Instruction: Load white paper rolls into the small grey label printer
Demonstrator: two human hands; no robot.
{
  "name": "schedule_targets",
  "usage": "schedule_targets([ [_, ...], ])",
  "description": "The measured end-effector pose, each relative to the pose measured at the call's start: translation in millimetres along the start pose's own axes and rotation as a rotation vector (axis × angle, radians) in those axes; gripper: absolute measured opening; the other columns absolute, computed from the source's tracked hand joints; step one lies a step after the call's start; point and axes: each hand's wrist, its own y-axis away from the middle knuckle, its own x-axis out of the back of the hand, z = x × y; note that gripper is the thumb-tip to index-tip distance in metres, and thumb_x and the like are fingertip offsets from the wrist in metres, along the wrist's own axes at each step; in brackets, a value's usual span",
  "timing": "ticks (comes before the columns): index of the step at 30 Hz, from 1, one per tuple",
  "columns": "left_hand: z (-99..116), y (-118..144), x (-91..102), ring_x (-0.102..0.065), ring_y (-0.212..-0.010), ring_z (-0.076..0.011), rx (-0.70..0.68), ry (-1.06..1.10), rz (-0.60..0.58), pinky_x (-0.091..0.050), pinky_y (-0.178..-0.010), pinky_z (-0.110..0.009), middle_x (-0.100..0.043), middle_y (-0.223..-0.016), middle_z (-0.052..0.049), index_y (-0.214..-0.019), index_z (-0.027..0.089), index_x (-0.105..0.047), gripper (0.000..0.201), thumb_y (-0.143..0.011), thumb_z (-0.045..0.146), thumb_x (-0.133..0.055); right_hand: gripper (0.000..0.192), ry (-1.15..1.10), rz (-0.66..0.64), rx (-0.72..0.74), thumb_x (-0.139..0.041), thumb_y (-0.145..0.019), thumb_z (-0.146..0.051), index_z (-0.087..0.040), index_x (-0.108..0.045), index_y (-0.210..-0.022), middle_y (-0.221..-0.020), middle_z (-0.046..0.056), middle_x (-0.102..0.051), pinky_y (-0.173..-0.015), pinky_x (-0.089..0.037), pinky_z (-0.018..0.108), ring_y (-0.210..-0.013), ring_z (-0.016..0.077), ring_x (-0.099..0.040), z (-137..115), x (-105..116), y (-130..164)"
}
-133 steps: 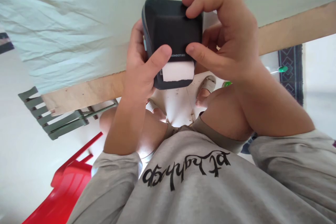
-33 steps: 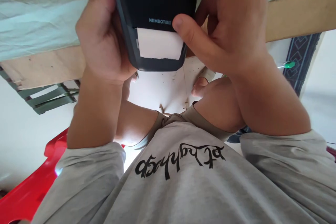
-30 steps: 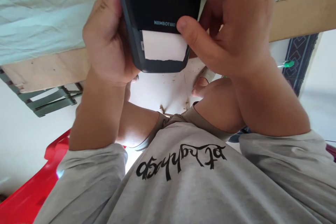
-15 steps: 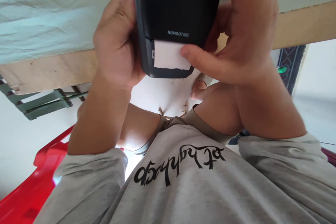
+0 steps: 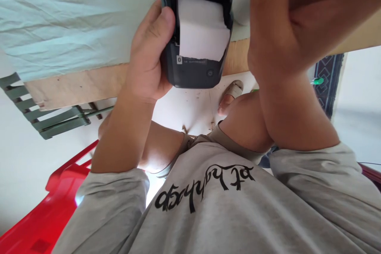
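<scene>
Clearly the left hand (image 5: 149,55) is closed around the side of the dark label printer (image 5: 195,67), thumb pressed beside the paper bay, carrying it above the edge of the worktop (image 5: 74,87). The lid seems lifted out of view, and the white label strip (image 5: 202,31) lies over the front lip of the printer with a ragged lower edge just above the power button. The right hand (image 5: 282,24) is raised beside the printer's top corner; its fingertips run out of view, so whether it grips the lid cannot be told. To do this well, I judge the left hand should keep the printer steady and level, while the strip stays flat, centred between the side walls and past the lip.
</scene>
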Motion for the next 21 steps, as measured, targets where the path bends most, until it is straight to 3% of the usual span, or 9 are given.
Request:
schedule_targets([
  [2, -2.8, 0.4, 0.9, -0.056, -0.110, -0.0209, -0.038, 0.014, -0.021, -0.051, -0.085, -0.029, -0.061, -0.081, -0.006, -0.098, 0.014, -0.048, 0.017, -0.091, 0.019, -0.033, 0.066, 0.081, 0.068, 0.324, 0.000, -0.079, -0.053, -0.011, -0.050, -0.073, -0.071, -0.002, -0.041, -0.076, -0.043, 0.016, -0.078, -0.0029, -0.055, 8.8, -2.0, 0.0],
  [4, -4.7, 0.8, -0.6, -0.057, -0.108, -0.0212, -0.103, 0.035, -0.019, -0.050, -0.084, -0.030, -0.060, -0.085, -0.008, -0.097, 0.010, -0.046, 0.016, -0.092, 0.016, -0.031, 0.066, 0.251, -0.125, 0.464, 0.005, -0.080, -0.049, -0.017, -0.052, -0.086, -0.079, -0.004, -0.048, -0.076, -0.042, 0.021, -0.085, 0.0003, -0.056, 10.9, 1.5, 0.5],
  [6, -5.2, 1.2, -1.7, -0.058, -0.103, -0.0185, -0.143, 0.019, -0.031, -0.049, -0.080, -0.026, -0.058, -0.098, -0.010, -0.097, 0.009, -0.046, 0.019, -0.091, 0.013, -0.028, 0.057, 0.460, -0.404, 0.396, -0.001, -0.082, -0.047, -0.025, -0.049, -0.104, -0.086, -0.007, -0.050, -0.084, -0.041, 0.026, -0.096, 0.0048, -0.056, 2.4, 7.4, -0.4],
  [8, -4.6, 1.3, -0.5, -0.059, -0.091, -0.0141, -0.133, -0.030, -0.059, -0.047, -0.071, -0.021, -0.056, -0.101, -0.009, -0.098, 0.010, -0.048, 0.021, -0.091, 0.013, -0.029, 0.046, 0.606, -0.599, 0.295, -0.014, -0.083, -0.049, -0.032, -0.045, -0.112, -0.095, -0.008, -0.050, -0.093, -0.040, 0.033, -0.105, 0.0112, -0.053, -12.2, 12.2, -3.4],
  [11, -3.2, -0.3, 5.5, -0.055, -0.077, -0.0119, -0.126, -0.104, -0.103, -0.043, -0.064, -0.020, -0.054, -0.096, -0.009, -0.093, 0.011, -0.053, 0.024, -0.091, 0.017, -0.030, 0.041, 0.712, -0.756, 0.193, -0.026, -0.080, -0.047, -0.035, -0.043, -0.115, -0.105, -0.008, -0.047, -0.099, -0.036, 0.043, -0.113, 0.0200, -0.049, -30.7, 14.7, -9.9],
  [16, -4.0, -4.1, 13.1, -0.054, -0.088, -0.0157, -0.140, -0.198, -0.238, -0.044, -0.071, -0.023, -0.053, -0.105, -0.011, -0.096, 0.011, -0.052, 0.027, -0.089, 0.013, -0.026, 0.040, 0.696, -0.841, 0.187, -0.034, -0.077, -0.043, -0.033, -0.039, -0.115, -0.106, -0.007, -0.045, -0.095, -0.039, 0.041, -0.112, 0.0205, -0.048, -34.8, 17.7, -17.7],
  [19, -5.0, -1.1, 9.6, -0.056, -0.088, -0.0162, -0.133, -0.149, -0.164, -0.046, -0.067, -0.023, -0.055, -0.107, -0.010, -0.103, 0.013, -0.051, 0.024, -0.090, 0.022, -0.034, 0.039, 0.550, -0.786, 0.286, -0.035, -0.076, -0.038, -0.030, -0.041, -0.114, -0.102, -0.009, -0.048, -0.083, -0.046, 0.023, -0.107, 0.0105, -0.051, -32.0, 24.0, -17.5],
  [21, -4.9, 2.0, 6.8, -0.057, -0.074, -0.0131, -0.090, -0.111, -0.087, -0.045, -0.059, -0.023, -0.058, -0.095, -0.006, -0.104, 0.016, -0.053, 0.022, -0.089, 0.024, -0.039, 0.041, 0.307, -0.779, 0.215, -0.039, -0.075, -0.037, -0.028, -0.042, -0.115, -0.101, -0.010, -0.050, -0.066, -0.042, 0.007, -0.100, 0.0036, -0.054, -27.4, 30.7, -15.9],
])
